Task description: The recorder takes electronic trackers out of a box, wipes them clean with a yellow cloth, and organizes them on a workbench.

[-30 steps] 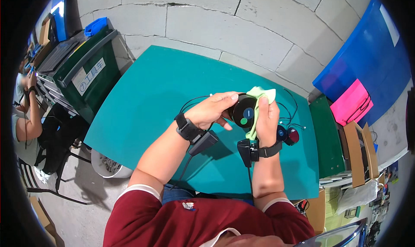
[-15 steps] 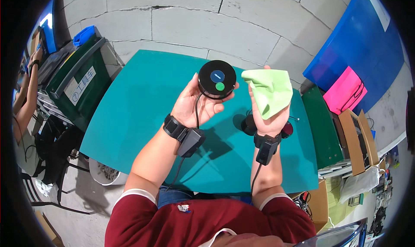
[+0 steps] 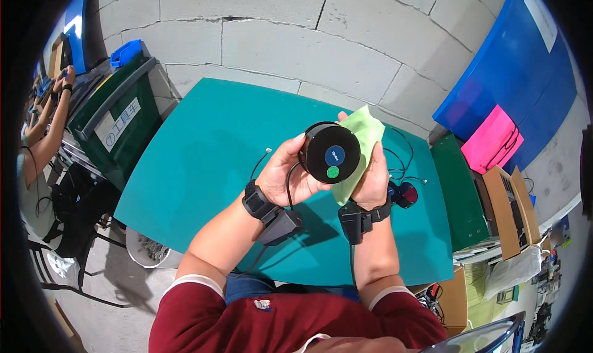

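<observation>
My left hand point(image 3: 281, 178) is wrapped round a black disc-shaped device point(image 3: 321, 146) with a blue and a green round sticker on its face. A black cable hangs from the device over my left palm. In my right hand point(image 3: 373, 185) is a light green cloth point(image 3: 365, 130), draped between my fingers and the device's right side. The cloth appears to touch the device's edge; most of the right fingers are hidden behind it. Just right of my right wrist lie small dark round parts point(image 3: 406, 195) on the green table point(image 3: 197, 167).
Thin cables point(image 3: 404, 158) trail over the table's right side. A green tool cart point(image 3: 117, 115) stands at the left, with a co-worker's arm point(image 3: 52, 130) beyond it. At the right are a pink bag point(image 3: 491, 140) and an open cardboard box point(image 3: 503, 201). A block wall point(image 3: 296, 50) closes the back.
My hands have come together. The right hand has turned and moved left, bringing the cloth against the device. The device has shifted right and a little nearer.
</observation>
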